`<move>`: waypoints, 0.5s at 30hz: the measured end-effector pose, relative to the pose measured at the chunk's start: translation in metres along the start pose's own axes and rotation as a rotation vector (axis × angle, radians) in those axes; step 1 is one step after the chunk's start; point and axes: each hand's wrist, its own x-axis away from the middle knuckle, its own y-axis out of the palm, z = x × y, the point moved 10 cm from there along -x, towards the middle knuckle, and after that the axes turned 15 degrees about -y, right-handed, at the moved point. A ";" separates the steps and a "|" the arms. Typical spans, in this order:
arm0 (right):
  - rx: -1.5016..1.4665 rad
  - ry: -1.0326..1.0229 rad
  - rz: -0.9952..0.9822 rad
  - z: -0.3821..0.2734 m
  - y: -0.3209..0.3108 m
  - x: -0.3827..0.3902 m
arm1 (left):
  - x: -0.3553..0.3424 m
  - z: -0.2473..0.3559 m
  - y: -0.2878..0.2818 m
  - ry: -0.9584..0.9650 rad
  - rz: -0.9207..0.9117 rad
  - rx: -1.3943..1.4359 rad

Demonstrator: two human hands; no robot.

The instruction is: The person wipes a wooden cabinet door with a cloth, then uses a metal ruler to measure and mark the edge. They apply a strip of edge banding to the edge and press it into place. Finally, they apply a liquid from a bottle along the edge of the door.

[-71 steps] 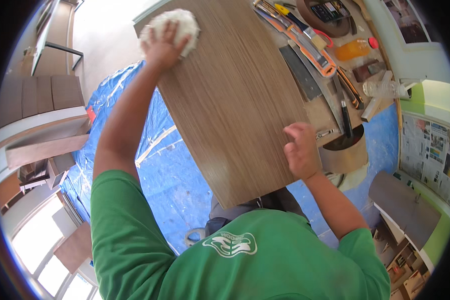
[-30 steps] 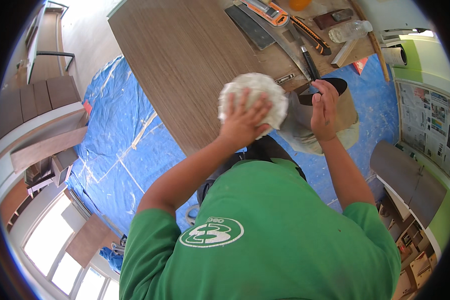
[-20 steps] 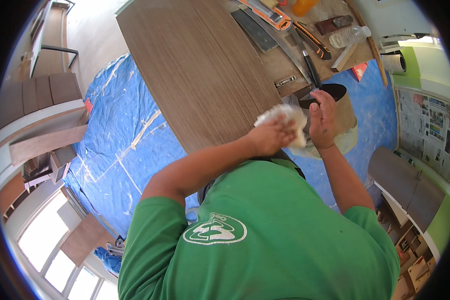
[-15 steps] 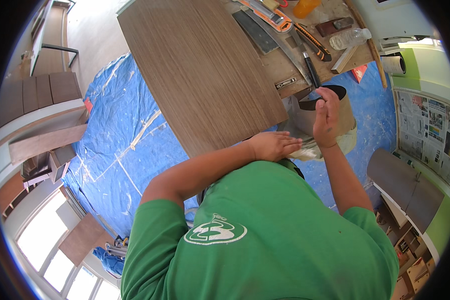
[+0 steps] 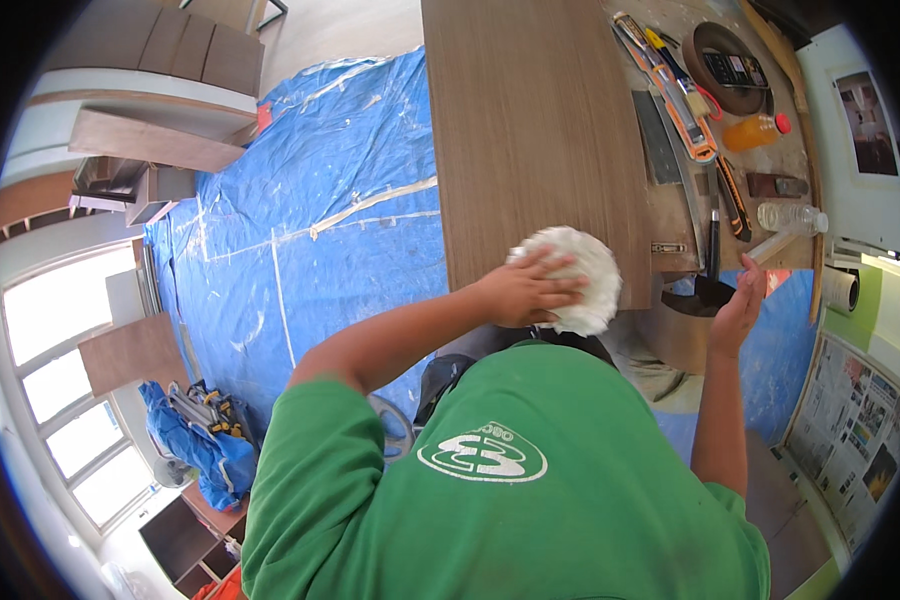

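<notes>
Spread fingers of my left hand point(image 5: 523, 290) press on a round, white fluffy pad point(image 5: 590, 265) at the near end of a long brown wood-grain panel point(image 5: 525, 120). My right hand point(image 5: 737, 310) is raised to the right of the panel, fingers extended and nothing visible in it, beside a dark-rimmed bucket point(image 5: 685, 330). On the worktop right of the panel lie a black-handled long blade point(image 5: 712, 250), an orange utility knife point(image 5: 732, 200), a handsaw case point(image 5: 685, 115), an orange drink bottle point(image 5: 755, 130), a clear bottle point(image 5: 790, 218) and a brown roll point(image 5: 720, 70).
A creased blue sheet point(image 5: 330, 260) covers the floor left of and around the panel. Brown boards and cabinet parts point(image 5: 150, 140) line the far left, with windows point(image 5: 65, 380) below them. A bundle of blue material point(image 5: 200, 440) lies lower left. Newspaper point(image 5: 845, 445) covers part of the right side.
My left hand has swept the pad from the panel's far end down to its near end. The view has turned, so the panel now looks upright. My right hand has moved off the panel toward the right.
</notes>
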 end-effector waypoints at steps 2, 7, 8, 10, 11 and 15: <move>0.010 -0.010 -0.069 -0.001 0.010 0.006 | 0.027 -0.037 -0.018 -0.215 0.116 -0.043; 0.034 -0.087 -0.225 -0.023 0.044 0.012 | 0.056 -0.127 -0.070 -0.571 0.328 -0.102; -0.012 -0.106 -0.177 -0.019 0.044 0.014 | 0.053 -0.145 -0.079 -0.617 0.352 -0.090; 0.026 -0.207 -0.210 -0.025 0.051 0.012 | 0.049 -0.191 -0.096 -0.694 0.458 -0.158; 0.060 -0.253 -0.220 -0.028 0.049 0.011 | 0.043 -0.209 -0.105 -0.719 0.508 -0.182; 0.135 -0.285 -0.243 -0.048 0.048 0.010 | 0.045 -0.269 -0.133 -0.972 0.553 -0.052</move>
